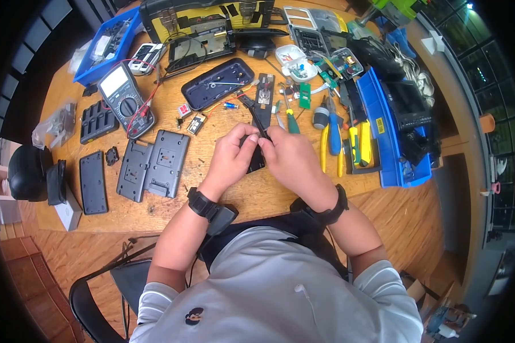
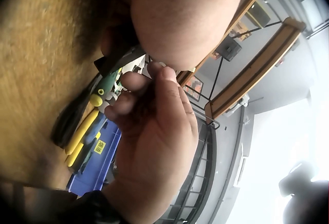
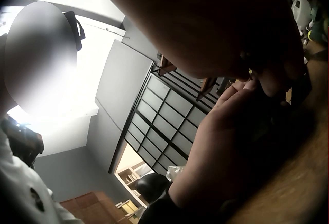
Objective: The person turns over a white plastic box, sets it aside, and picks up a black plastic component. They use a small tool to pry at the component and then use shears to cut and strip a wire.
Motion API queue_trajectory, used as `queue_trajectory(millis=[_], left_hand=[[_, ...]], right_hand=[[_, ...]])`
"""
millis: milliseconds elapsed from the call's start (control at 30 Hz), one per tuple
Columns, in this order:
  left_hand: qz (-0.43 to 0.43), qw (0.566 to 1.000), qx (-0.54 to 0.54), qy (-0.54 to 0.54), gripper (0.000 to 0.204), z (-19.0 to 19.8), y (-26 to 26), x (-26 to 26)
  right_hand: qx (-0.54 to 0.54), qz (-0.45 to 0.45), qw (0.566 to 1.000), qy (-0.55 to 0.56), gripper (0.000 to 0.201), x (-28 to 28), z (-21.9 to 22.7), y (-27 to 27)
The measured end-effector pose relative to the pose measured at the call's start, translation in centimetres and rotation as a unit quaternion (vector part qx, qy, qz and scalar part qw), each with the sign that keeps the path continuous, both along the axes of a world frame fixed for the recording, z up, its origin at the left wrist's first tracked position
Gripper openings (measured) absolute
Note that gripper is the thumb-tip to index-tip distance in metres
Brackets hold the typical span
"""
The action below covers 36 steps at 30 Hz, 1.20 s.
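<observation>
Both hands meet close over the near middle of the table, fingertips nearly touching. My left hand (image 1: 230, 157) has its thumb and forefinger pinched on a narrow black part (image 1: 258, 119) that shows between the hands. From the other side my right hand (image 1: 294, 160) pinches at the same part with curled fingers. Under the hands a flat black piece (image 1: 256, 164) shows. In the left wrist view the right hand (image 2: 157, 136) has its thumb against its fingertips. The fingers hide most of the held part, and I cannot tell its exact kind.
To the left lie a multimeter (image 1: 127, 103), a black double plate (image 1: 153, 166) and a dark cover (image 1: 93, 182). Behind the hands are an open black case (image 1: 217, 83) and a green circuit board (image 1: 305, 96). Pliers (image 1: 325, 143), a blue-handled screwdriver (image 1: 334, 134) and a blue bin (image 1: 390, 137) stand right.
</observation>
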State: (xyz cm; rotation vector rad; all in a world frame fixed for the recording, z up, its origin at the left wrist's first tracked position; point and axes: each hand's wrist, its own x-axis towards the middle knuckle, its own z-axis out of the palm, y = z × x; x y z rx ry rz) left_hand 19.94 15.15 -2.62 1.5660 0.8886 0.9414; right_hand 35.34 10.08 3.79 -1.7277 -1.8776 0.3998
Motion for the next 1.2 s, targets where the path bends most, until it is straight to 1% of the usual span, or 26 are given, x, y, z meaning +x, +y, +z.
queue_trajectory(millis=[67, 133, 233, 300, 333, 467, 533, 600, 633, 700, 733, 800, 900, 1000, 1067, 1133, 1200], left_hand=[[-0.001, 1.000, 0.010, -0.001, 0.010, -0.1, 0.0, 0.1], [-0.001, 1.000, 0.019, -0.002, 0.010, -0.1, 0.0, 0.1], [-0.005, 1.000, 0.005, 0.008, 0.010, 0.1, 0.0, 0.0], [-0.007, 0.999, -0.032, -0.006, 0.010, 0.1, 0.1, 0.0], [-0.006, 0.999, -0.032, -0.007, 0.010, 0.1, 0.1, 0.0], [-0.011, 0.998, -0.055, -0.027, 0.010, 0.0, 0.2, -0.1], [-0.016, 0.997, -0.066, -0.034, 0.011, -0.4, 0.4, -0.2], [-0.037, 0.990, -0.091, -0.099, 0.015, -1.7, 0.9, -0.5], [-0.037, 0.990, -0.091, -0.098, 0.015, -1.0, 0.5, -0.4], [0.002, 0.977, -0.126, -0.170, 0.023, 1.0, -0.5, 0.2], [0.001, 0.977, -0.127, -0.169, 0.023, 1.0, -0.5, 0.1], [-0.025, 0.986, -0.113, -0.122, 0.034, 1.0, -0.5, -0.1], [-0.027, 0.991, -0.089, -0.097, 0.038, -0.3, 0.1, -0.2], [-0.022, 0.989, -0.108, -0.101, 0.036, -0.1, 0.2, -0.3], [-0.018, 0.990, -0.103, -0.095, 0.035, 0.0, 0.3, -0.4], [-0.014, 0.991, -0.098, -0.089, 0.033, 0.0, 0.3, -0.5], [-0.004, 0.991, -0.097, -0.096, 0.029, 0.1, 0.3, -0.4]], right_hand=[[-0.008, -0.004, 1.000, -0.007, 0.019, -0.1, 0.2, 0.0], [-0.004, -0.010, 0.999, 0.040, 0.019, -0.2, 0.3, -0.1], [0.010, -0.001, 0.999, 0.054, 0.017, 0.0, -0.4, 0.1], [0.017, 0.002, 0.998, 0.057, 0.016, 0.0, -0.7, 0.2], [0.023, 0.005, 0.998, 0.061, 0.015, 0.0, -0.8, 0.2], [0.046, 0.011, 0.998, 0.040, 0.013, -0.2, -1.0, 0.1], [0.072, 0.016, 0.997, -0.004, 0.013, -0.3, -1.2, 0.0], [0.080, 0.014, 0.997, -0.015, 0.012, -0.5, -1.5, -0.1], [0.089, 0.011, 0.996, -0.026, 0.012, -0.5, -1.6, -0.2], [0.092, 0.014, 0.995, -0.039, 0.011, -0.6, -1.5, -0.2], [0.096, 0.017, 0.994, -0.052, 0.010, -0.6, -1.4, -0.2], [0.106, 0.018, 0.993, -0.046, 0.009, -0.6, -1.4, -0.3], [0.124, 0.023, 0.991, -0.041, 0.009, -0.7, -1.3, -0.2], [0.129, 0.029, 0.990, -0.049, 0.008, -0.8, -1.4, -0.2], [0.126, 0.032, 0.990, -0.056, 0.007, -0.9, -1.7, -0.2], [0.146, 0.041, 0.987, -0.044, 0.005, -1.0, -1.8, -0.1], [0.147, 0.032, 0.988, -0.045, 0.005, -1.3, -1.9, -0.2]])
